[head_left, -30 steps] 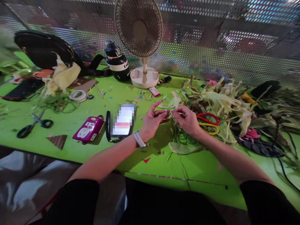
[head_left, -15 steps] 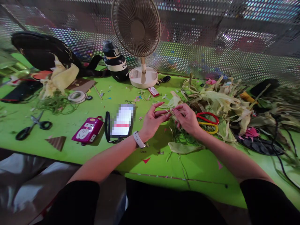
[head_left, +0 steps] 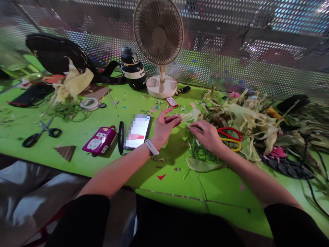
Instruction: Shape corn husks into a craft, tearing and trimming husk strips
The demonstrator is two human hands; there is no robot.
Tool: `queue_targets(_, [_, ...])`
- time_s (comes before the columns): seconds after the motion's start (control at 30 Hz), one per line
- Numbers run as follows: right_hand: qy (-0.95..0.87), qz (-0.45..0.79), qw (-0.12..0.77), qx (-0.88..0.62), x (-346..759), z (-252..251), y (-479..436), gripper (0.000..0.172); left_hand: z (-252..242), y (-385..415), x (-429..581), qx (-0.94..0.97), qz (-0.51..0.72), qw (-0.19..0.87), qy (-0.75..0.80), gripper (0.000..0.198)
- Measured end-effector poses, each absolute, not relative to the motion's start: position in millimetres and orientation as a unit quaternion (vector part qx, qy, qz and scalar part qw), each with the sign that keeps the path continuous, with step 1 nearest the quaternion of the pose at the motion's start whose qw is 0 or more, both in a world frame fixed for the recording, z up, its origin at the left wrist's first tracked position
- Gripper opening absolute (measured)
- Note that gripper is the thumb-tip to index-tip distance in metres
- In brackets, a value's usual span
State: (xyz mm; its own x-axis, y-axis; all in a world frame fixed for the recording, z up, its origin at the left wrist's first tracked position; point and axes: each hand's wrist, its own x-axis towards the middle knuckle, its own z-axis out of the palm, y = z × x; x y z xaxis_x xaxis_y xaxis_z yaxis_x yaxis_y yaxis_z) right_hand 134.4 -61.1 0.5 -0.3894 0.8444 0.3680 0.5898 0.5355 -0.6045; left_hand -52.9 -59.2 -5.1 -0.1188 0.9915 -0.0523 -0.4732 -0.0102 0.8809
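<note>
My left hand point(head_left: 163, 127), with a white watch on the wrist, pinches one end of a thin strip of pale corn husk point(head_left: 191, 116) above the green table point(head_left: 102, 116). My right hand point(head_left: 207, 135) is closed on the strip's other end, a little lower and to the right. Beneath my right hand lies a tangle of thin green strips point(head_left: 203, 152), and red and yellow scissors point(head_left: 230, 137) lie just beyond its knuckles. A large heap of corn husks point(head_left: 246, 116) spreads to the right.
A phone point(head_left: 137, 132) and a pink power strip point(head_left: 99, 140) lie left of my left hand. Black scissors point(head_left: 41, 132), a tape roll point(head_left: 89, 103), a fan point(head_left: 160, 51), a black bottle point(head_left: 132, 68) and a black bag point(head_left: 56, 55) stand farther off. Black cables point(head_left: 295, 164) lie at the right.
My hands have drawn apart a little, the right one dropping toward the table with its end of the husk strip. The camera has shifted slightly left.
</note>
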Motion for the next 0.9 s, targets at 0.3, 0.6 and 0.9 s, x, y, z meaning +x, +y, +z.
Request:
queue_targets(0.3, [-0.876,0.037,0.291,-0.382,141,34,-67,0.019,-2,-76,-48,0.496,0.487,0.630,0.346,0.054])
queue_targets(0.6, [-0.819,0.172,0.322,-0.443,140,23,-58,0.019,6,-79,-51,0.493,0.470,0.661,0.313,0.051])
queue_targets(0.9, [-0.770,0.269,0.369,-0.445,137,17,-57,0.022,6,-80,-49,0.482,0.483,0.651,0.332,0.043])
